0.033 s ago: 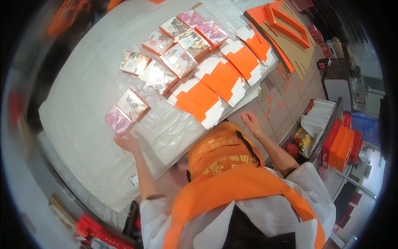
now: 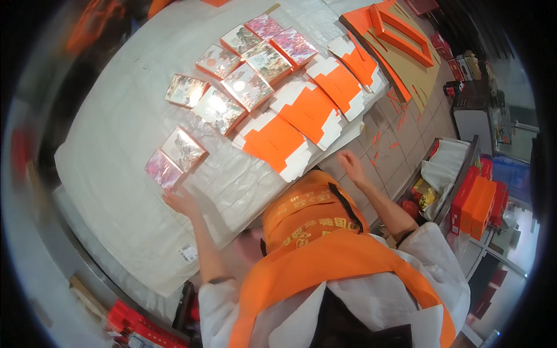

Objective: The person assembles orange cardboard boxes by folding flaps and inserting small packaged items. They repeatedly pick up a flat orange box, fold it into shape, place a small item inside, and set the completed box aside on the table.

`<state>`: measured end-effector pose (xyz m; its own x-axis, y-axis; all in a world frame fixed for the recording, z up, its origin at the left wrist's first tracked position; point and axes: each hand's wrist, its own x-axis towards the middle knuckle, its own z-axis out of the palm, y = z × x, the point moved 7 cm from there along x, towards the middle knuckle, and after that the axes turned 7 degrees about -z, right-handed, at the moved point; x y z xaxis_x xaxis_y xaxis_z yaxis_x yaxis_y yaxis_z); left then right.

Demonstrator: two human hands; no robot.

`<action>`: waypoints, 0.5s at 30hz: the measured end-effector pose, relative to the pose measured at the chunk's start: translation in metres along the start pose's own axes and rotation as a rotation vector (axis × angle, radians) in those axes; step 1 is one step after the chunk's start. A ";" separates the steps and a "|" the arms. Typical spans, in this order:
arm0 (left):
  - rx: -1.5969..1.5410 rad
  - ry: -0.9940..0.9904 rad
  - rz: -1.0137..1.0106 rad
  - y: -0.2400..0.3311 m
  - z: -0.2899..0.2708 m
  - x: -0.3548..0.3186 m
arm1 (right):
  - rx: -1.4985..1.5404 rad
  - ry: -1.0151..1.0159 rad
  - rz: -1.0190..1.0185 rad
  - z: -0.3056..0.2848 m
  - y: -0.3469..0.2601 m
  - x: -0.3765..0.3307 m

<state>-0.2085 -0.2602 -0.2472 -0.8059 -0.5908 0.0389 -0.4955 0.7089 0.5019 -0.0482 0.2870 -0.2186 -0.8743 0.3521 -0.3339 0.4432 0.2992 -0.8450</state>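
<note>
My left hand (image 2: 181,202) hovers over the white-covered table (image 2: 116,214), fingers spread and holding nothing. Just beyond its fingertips lies a pink patterned box (image 2: 163,169), side by side with a landscape-printed box (image 2: 184,149). My right hand (image 2: 352,165) is raised past the table's edge, beside my orange apron (image 2: 313,203); its fingers look loosely extended and nothing shows in them. Nearest to it on the table is a stack of flat orange-and-white carton blanks (image 2: 272,141), the first of several stacks in a row. Behind them sit several finished-looking printed boxes (image 2: 219,110).
At the far right an orange rectangular frame (image 2: 430,55) rests on a brown board (image 2: 426,87). Thin orange strips (image 2: 402,120) litter the tiled floor. Right of me stand an open bin with white cloth (image 2: 444,174) and red and orange boxes (image 2: 480,206). Red packages (image 2: 139,325) lie lower left.
My left hand has drawn slightly back and right, away from the pink box. My right hand has risen a little, and its curled fingers have loosened. The boxes and stacks stay in place.
</note>
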 end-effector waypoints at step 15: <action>-0.495 -0.770 0.156 0.331 0.134 -0.313 | -0.935 -0.139 -0.441 -0.061 0.007 0.235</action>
<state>-0.1640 0.2108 -0.2090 -0.9326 0.0418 -0.3584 -0.3114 0.4086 0.8579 -0.2384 0.4258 -0.2771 -0.9846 -0.0427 -0.1693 0.0034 0.9649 -0.2627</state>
